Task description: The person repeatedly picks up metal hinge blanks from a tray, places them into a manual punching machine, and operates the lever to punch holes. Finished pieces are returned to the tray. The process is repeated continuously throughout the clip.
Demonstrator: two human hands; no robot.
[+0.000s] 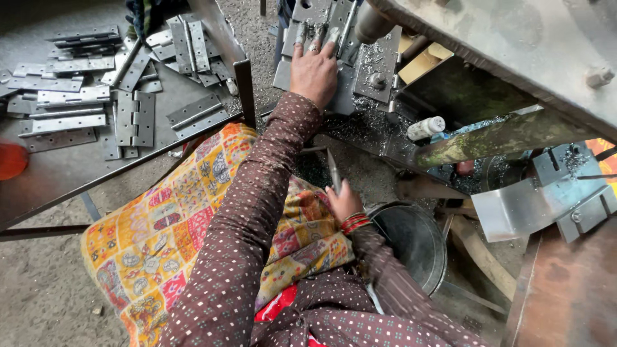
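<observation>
My left hand (313,67) lies palm down on a grey metal hinge plate (342,90) on the bed of a drill machine, fingers spread over its top edge. The drill spindle (371,26) stands just right of the hand, with metal shavings scattered around it. Lower down, my right hand (344,200) is closed around a thin metal rod (333,168) that points upward, near my lap. Red bangles circle that wrist. Both arms wear a brown dotted sleeve.
A low table (64,167) at the left carries several grey metal hinges (135,119). A yellow patterned cloth (160,231) covers my lap. A dark metal bucket (411,241) stands beneath the machine. A small white bottle (425,128) rests on the machine's ledge.
</observation>
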